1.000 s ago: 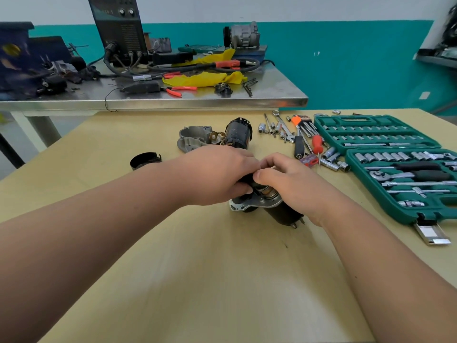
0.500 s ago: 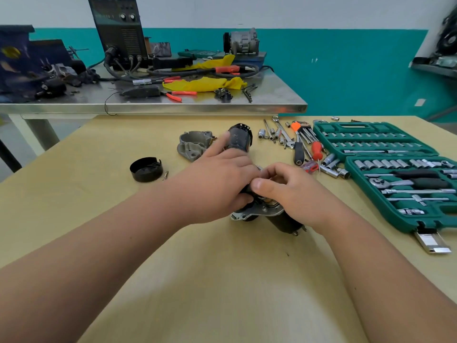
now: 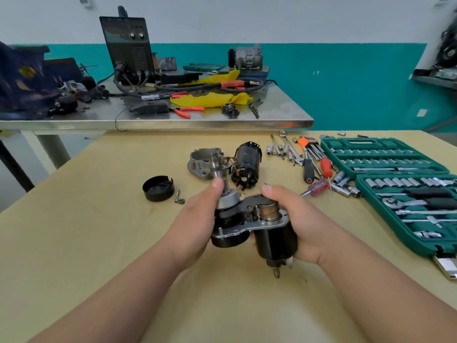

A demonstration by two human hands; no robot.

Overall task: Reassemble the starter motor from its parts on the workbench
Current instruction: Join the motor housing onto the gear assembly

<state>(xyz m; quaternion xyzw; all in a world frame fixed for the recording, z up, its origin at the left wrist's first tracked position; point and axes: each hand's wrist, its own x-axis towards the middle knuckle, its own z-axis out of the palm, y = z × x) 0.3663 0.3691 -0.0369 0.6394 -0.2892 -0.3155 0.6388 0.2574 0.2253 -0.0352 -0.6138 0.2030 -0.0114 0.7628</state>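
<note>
I hold the partly built starter motor point(image 3: 249, 224) above the wooden bench with both hands. My left hand point(image 3: 197, 219) grips its left side, thumb up against the pinion shaft. My right hand point(image 3: 306, 224) wraps round the black solenoid cylinder point(image 3: 274, 241) on the right. A metal plate joins the two halves, and a copper-coloured plunger shows on top. Behind it on the bench lie the grey nose housing point(image 3: 201, 160) and the black field casing point(image 3: 247, 162). A black end cap point(image 3: 158, 188) sits to the left with a small bolt point(image 3: 177, 196) beside it.
An open green socket set point(image 3: 400, 184) fills the right side of the wooden bench point(image 3: 99, 219). Loose sockets, hex keys and screwdrivers point(image 3: 319, 169) lie between it and the motor parts. A steel table point(image 3: 173, 117) with a welder, cables, pliers and a yellow rag stands behind.
Both hands have lifted the starter assembly off the bench and turned it upright toward me. My hands moved apart to its two sides, uncovering the plate and plunger.
</note>
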